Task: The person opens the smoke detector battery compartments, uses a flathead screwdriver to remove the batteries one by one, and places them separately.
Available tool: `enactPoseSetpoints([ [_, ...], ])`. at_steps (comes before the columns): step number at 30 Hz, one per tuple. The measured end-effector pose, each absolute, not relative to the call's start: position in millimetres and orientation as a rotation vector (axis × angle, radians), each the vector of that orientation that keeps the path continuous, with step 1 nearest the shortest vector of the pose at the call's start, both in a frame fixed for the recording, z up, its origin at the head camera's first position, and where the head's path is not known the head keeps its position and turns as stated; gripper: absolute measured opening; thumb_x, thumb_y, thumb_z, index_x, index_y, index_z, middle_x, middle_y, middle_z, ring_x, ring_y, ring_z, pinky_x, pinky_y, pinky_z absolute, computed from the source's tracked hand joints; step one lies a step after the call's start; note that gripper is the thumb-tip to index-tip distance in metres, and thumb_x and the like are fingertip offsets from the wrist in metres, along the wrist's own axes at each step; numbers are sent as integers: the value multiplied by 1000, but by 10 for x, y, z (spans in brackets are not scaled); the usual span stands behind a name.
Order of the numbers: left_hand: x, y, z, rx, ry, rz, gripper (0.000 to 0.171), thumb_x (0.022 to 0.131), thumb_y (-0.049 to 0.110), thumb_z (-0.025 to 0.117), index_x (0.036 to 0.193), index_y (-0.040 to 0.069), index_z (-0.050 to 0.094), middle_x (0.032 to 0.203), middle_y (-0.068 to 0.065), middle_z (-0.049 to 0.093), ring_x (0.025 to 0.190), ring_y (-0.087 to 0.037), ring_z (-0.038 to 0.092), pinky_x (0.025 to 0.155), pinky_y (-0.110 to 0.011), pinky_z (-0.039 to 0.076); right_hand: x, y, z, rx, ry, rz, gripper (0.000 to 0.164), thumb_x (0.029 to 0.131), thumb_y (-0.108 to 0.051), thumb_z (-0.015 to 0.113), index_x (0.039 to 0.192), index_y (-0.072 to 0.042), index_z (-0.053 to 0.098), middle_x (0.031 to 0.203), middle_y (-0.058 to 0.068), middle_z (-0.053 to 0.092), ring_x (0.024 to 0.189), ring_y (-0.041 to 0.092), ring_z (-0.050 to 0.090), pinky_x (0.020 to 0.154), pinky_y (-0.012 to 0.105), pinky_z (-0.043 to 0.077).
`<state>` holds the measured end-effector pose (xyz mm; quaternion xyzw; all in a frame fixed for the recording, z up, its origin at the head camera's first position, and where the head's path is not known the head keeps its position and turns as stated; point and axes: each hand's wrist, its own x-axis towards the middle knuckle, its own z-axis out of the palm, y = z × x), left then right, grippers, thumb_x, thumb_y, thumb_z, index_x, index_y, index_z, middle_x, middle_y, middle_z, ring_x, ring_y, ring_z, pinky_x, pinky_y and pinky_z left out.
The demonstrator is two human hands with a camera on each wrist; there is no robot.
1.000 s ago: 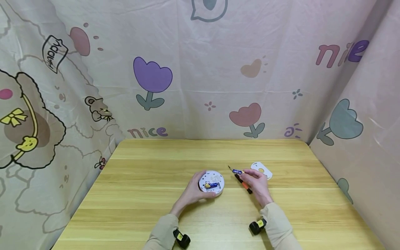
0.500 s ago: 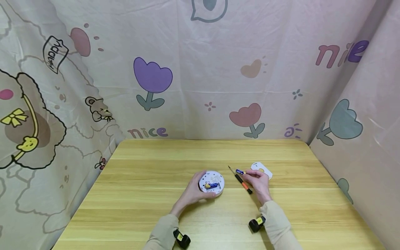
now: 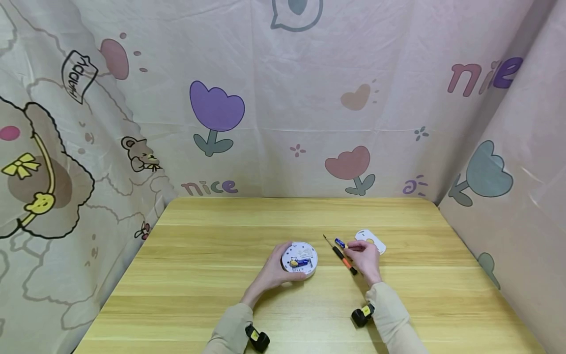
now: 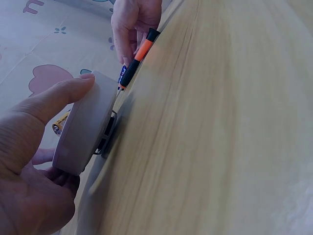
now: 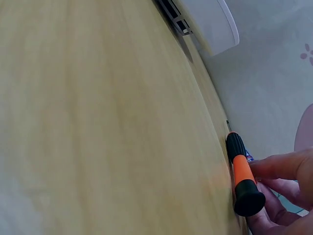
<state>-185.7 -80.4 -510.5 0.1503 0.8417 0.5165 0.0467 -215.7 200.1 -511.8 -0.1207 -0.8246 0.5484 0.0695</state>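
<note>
My left hand [image 3: 274, 270] grips the white disc [image 3: 303, 252], thumb along its near rim and fingers round its far left side; the disc's open face is turned up, and a blue and yellow cell [image 3: 302, 262] lies in it, its yellow end standing out past the rim in the left wrist view; whether that is one cell or two I cannot tell; the disc's underside carries a dark bracket [image 4: 108, 134], just over the desk [image 3: 221, 231], and whether they touch I cannot tell.

My right hand [image 3: 365, 258] is well to the right of the disc, thumb and fingers drawn together, pinching the near end of a loose blue battery [image 3: 340, 243]; the battery points back from my fingertips, low over the desk to the right of the disc.

Between the disc and my right hand lies the screwdriver [image 3: 345, 260], black and orange, its thin tip pointing away from me; farther right of the disc, partly hidden behind my right hand, lies a white plate [image 3: 376, 243] with a hole.

My sleeves [image 3: 392, 307] are beige, a black camera [image 3: 362, 315] at each wrist; beyond the disc, behind the desk, hangs a pale curtain [image 3: 283, 73] printed with flowers.
</note>
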Motion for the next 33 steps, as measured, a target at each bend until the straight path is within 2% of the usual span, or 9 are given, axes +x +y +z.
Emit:
enactPoseSetpoints([
  [3,-1861,-806,-5110,467,2571,1577,107,68,31,91,154,3,34,156,-24,38,138,-46,43,114,-70,34,-2144,1999,-5097,-332,-2553,1544,23,81,-3,77,101,6,73,90,18,76,68,2,60,63,13,51],
  [11,-1860,-805,-5108,471,2568,1579,107,69,32,91,155,3,34,157,-24,38,139,-46,43,115,-70,34,-2156,2012,-5102,-294,-2618,1435,20,78,-3,78,96,3,74,87,16,75,69,8,63,64,17,51],
  [20,-1859,-807,-5117,461,2561,1584,107,69,30,92,155,2,34,157,-25,37,139,-47,42,114,-72,34,-2176,2022,-5122,-263,-2644,1387,21,77,-5,79,96,2,75,88,15,76,69,7,62,63,16,49],
  [28,-1856,-806,-5111,456,2565,1576,107,68,30,92,155,3,34,157,-25,37,139,-47,43,113,-72,35,-2113,1991,-5086,-211,-2609,1429,20,82,-7,76,99,3,74,94,20,77,75,12,71,62,15,52],
  [33,-1849,-802,-5103,457,2561,1577,107,69,30,92,155,3,33,157,-25,37,139,-47,42,113,-72,34,-2055,1956,-5060,-179,-2555,1421,20,85,-6,74,103,0,75,96,21,75,70,6,64,59,16,50],
])
